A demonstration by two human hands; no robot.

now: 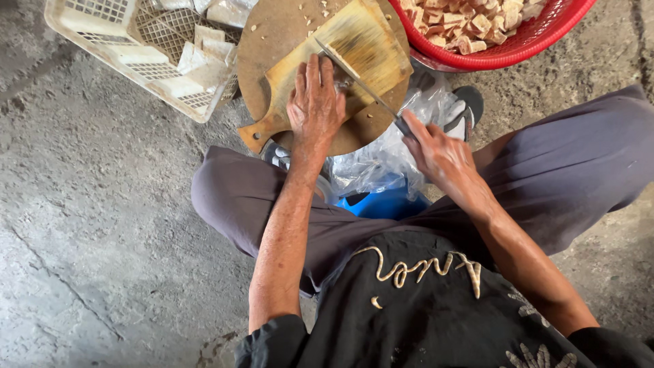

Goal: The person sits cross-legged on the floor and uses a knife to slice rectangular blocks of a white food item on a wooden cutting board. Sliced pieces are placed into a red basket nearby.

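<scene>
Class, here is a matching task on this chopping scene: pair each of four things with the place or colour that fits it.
Things:
1. knife
2. left hand
3. basket of cut pieces
4. crate

Descriptions:
a. pale plastic, at the upper left
b. red, at the upper right
c. pressed flat on the wooden chopping board
d. held in the right hand

Pairs: 1-d, 2-c, 3-b, 4-a

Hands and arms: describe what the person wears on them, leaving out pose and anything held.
Both forearms are bare. The left hand and right hand have no gloves; no rings or watch show. Short black sleeves end near the elbows, part of a black top with pale embroidery.
</scene>
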